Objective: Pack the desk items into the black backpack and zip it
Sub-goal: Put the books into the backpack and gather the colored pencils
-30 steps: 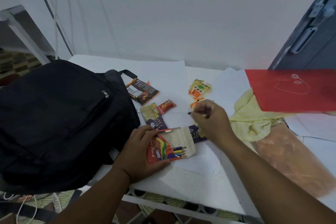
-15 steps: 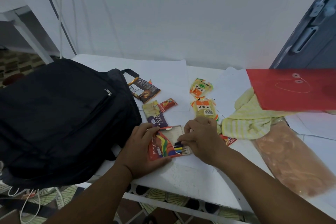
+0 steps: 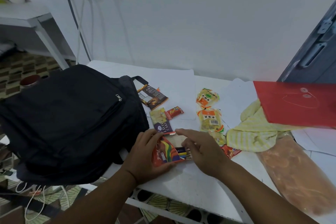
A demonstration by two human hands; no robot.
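Step in hand: preparing the pencil box (image 3: 168,152) for packing. The box lies near the front edge of the bench (image 3: 196,183), just beside the black backpack (image 3: 72,120), with its flap open and coloured pencil ends showing at the mouth.

Left hand (image 3: 145,152): its grip is curled round the box, thumb under the near side, fingers over the far side, holding it steady on the bench.

Right hand (image 3: 201,149): grip spread, fingers extended over the open flap and the pencil ends, in contact with the box; nothing is pinched as far as can be seen.

The backpack lies flat at the left edge of the bench, front pocket zip (image 3: 119,97) appearing closed; whether the main compartment is open cannot be told.

Unpacked items remain across the middle of the bench: snack packets (image 3: 209,112), a layer cake packet (image 3: 161,121), a yellow cloth (image 3: 254,131) and a red envelope (image 3: 298,103) toward the right edge.

Judgement: packing is at an early stage. The next move calls for seating the pencils fully, folding the flap shut, then opening the backpack to receive the box.
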